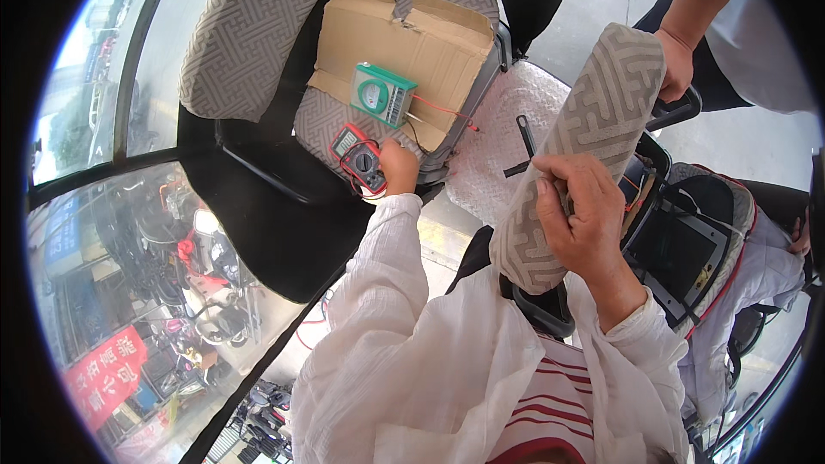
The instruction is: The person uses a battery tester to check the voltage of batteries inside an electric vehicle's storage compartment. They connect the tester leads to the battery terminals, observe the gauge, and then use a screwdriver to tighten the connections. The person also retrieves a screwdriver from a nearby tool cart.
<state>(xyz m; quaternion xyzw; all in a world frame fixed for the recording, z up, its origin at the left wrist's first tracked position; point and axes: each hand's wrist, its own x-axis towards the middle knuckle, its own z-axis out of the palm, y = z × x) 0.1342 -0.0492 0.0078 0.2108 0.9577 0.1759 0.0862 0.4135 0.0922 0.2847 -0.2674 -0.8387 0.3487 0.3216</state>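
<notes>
My left hand (pixel 398 167) holds a red digital multimeter (pixel 358 158) by its side, its display lit and a dark lead looped around it. The meter is over the front of a patterned grey seat cushion (pixel 322 113). Just beyond it, a green-and-white box-shaped meter (pixel 383 95) with a round dial leans on a cardboard sheet (pixel 445 45). A red test lead (pixel 445 109) runs right from that box. My right hand (pixel 583 209) rests, fingers loosely bent, on a long padded backrest (pixel 599 106) in patterned fabric; nothing shows in its grasp.
Another person's hand (pixel 677 67) is at a black handle (pixel 677 109) by the backrest's far end. Black bar-like parts (pixel 526 135) lie on a pale woven mat (pixel 483 135). A dark panel in a grey frame (pixel 677 258) stands at right. Clear sheeting (pixel 161 258) is at left.
</notes>
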